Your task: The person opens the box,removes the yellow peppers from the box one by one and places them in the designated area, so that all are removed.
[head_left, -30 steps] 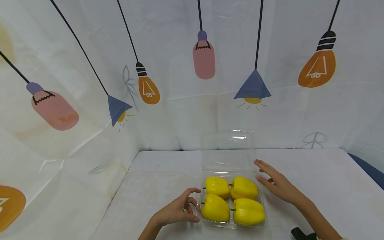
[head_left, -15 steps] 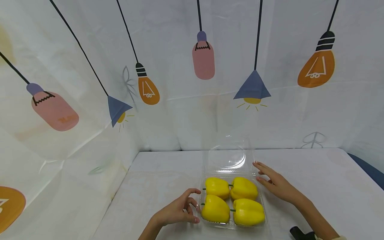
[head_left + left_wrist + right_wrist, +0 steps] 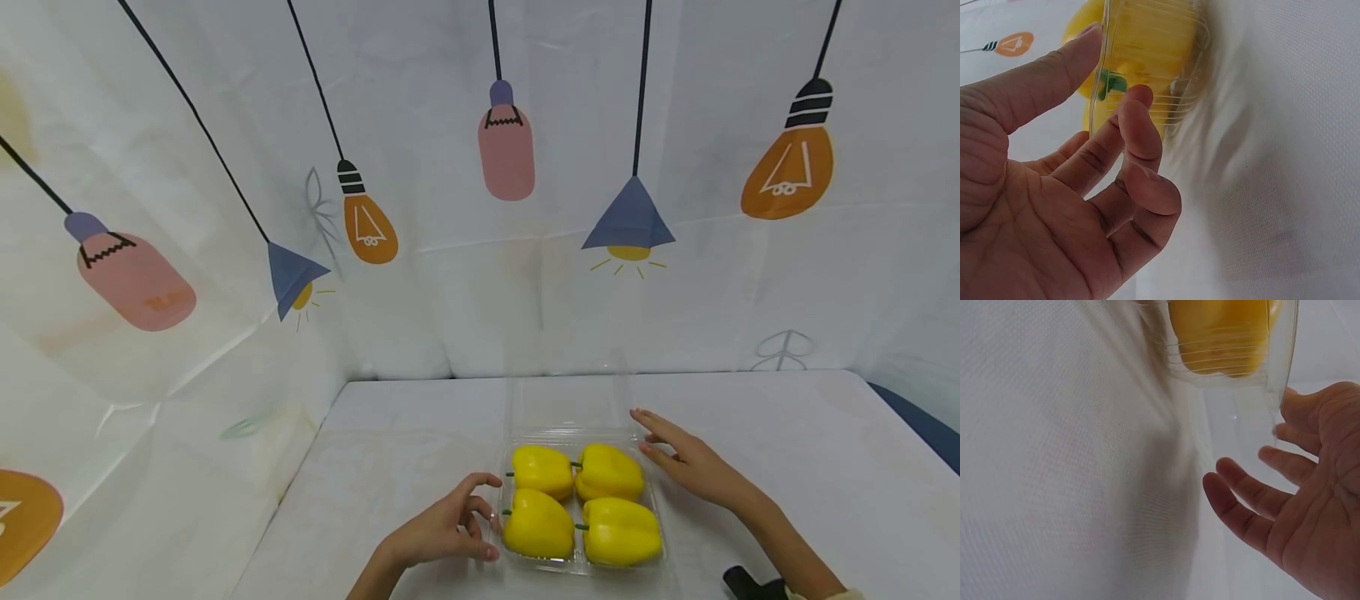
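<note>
Several yellow bell peppers (image 3: 622,531) with green stems sit in two rows in a clear plastic clamshell box (image 3: 576,567). Its see-through lid (image 3: 567,404) stands raised behind them, its far edge hard to make out. My left hand (image 3: 442,527) is at the box's left side, fingers loosely bent; in the left wrist view the thumb (image 3: 1060,72) touches the rim. My right hand (image 3: 690,462) reaches to the back right corner, fingers extended beside the lid's edge. In the right wrist view the thumb tip is at the rim, while the other fingers (image 3: 1235,506) spread apart.
A white-covered table (image 3: 420,433) bears the box. Behind it and to the left hang pale sheets printed with lamps and bulbs (image 3: 630,212). A black object (image 3: 750,585) lies at my right forearm, near the lower edge of the view.
The lid's upper edge appears lower and its bright glare has shifted, then faded. My right hand has come slightly nearer and lower. The left hand and the peppers stay put.
</note>
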`<state>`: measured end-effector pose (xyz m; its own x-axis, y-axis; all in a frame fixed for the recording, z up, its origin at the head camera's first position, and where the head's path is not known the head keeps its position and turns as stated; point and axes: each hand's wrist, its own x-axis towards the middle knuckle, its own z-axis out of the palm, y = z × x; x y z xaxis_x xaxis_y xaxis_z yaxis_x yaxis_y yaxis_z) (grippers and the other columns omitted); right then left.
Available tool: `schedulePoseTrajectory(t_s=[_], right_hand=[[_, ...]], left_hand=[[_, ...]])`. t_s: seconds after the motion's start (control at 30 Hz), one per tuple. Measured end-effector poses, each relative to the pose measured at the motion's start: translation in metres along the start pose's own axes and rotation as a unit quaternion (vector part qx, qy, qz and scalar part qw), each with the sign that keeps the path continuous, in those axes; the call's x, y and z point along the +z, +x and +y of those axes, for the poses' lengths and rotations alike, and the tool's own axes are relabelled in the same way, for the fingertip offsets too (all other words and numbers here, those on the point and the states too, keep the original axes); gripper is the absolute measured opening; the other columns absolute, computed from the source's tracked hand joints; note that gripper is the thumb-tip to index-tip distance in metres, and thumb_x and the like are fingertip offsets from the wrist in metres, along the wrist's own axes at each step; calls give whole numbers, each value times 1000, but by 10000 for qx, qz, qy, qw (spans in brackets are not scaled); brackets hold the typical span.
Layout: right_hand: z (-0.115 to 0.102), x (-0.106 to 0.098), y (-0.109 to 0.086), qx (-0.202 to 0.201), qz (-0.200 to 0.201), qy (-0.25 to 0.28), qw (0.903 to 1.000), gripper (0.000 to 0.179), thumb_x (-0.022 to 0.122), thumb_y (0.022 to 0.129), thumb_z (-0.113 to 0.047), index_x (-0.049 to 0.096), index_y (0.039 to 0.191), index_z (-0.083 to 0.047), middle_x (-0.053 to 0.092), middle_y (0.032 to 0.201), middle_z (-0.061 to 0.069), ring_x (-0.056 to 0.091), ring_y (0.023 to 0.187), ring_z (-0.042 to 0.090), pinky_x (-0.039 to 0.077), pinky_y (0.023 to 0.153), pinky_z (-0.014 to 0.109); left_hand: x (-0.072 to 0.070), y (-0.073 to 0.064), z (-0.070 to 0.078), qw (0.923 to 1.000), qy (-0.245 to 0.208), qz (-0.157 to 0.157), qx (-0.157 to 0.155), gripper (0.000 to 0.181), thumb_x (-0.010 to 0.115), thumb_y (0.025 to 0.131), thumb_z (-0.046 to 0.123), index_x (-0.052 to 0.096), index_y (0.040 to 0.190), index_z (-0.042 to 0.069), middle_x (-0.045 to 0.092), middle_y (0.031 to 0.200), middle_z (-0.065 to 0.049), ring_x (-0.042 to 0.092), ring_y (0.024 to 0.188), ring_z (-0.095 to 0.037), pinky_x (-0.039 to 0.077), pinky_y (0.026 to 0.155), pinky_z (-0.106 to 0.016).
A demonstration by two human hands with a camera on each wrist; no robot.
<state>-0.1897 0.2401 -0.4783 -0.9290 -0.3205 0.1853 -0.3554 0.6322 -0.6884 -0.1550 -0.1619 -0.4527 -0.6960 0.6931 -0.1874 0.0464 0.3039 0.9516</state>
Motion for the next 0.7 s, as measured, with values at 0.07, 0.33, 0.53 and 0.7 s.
schedulePoseTrajectory(t_s=[0.07, 0.33, 0.53, 0.7], right_hand=[[0, 1, 0, 43, -26, 14, 10000, 52, 50, 98, -29, 35, 145, -12, 34, 147, 21, 57, 108, 35, 49, 77, 58], [3, 2, -1, 112, -67, 14, 9999, 52, 48, 99, -32, 38, 142, -6, 40, 143, 21, 57, 109, 36, 48, 83, 54], [4, 3, -2, -190, 191, -59, 9996, 46, 52, 98, -26, 44, 139, -5, 47, 138, 19, 60, 104, 33, 48, 82, 55], [0, 2, -3, -202, 331, -99, 9992, 45, 53, 97, -27, 47, 137, -6, 52, 134, 16, 61, 102, 31, 51, 78, 52]], left_hand=[[0, 0, 0, 10000, -9, -13, 15, 73, 74, 81, 12, 29, 139, 13, 62, 103, -17, 57, 70, -14, 49, 65, -23], [0, 0, 1, 10000, -14, -18, 9, 73, 74, 81, 11, 30, 139, 15, 62, 103, -17, 57, 70, -14, 49, 65, -23], [0, 0, 0, 10000, 43, 42, -28, 73, 75, 81, 13, 30, 138, 16, 63, 102, -12, 58, 70, -15, 49, 65, -25], [1, 0, -1, 9999, 61, 56, -137, 73, 75, 81, 14, 31, 139, 18, 64, 102, -8, 58, 71, -14, 50, 66, -25]])
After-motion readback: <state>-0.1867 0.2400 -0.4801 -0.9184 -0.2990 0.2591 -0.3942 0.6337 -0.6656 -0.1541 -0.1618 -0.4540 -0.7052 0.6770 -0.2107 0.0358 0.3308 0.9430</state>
